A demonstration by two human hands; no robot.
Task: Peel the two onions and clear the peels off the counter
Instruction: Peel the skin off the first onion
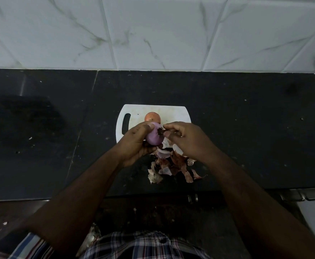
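My left hand (134,143) grips a pale purple, mostly peeled onion (154,137) above the near edge of a white cutting board (173,112). My right hand (188,139) pinches the dark dry tip at the onion's end with thumb and fingers. A second onion (152,116), still in its orange-brown skin, sits on the board just behind the hands. A heap of brown and pinkish peels (173,165) lies on the black counter (255,128) right below the hands, near the front edge.
The board has a handle slot (126,123) on its left side. White marble-pattern wall tiles (153,32) rise behind the counter. Small specks dot the dark counter. Drawer handles (306,195) show below the counter's front edge at right.
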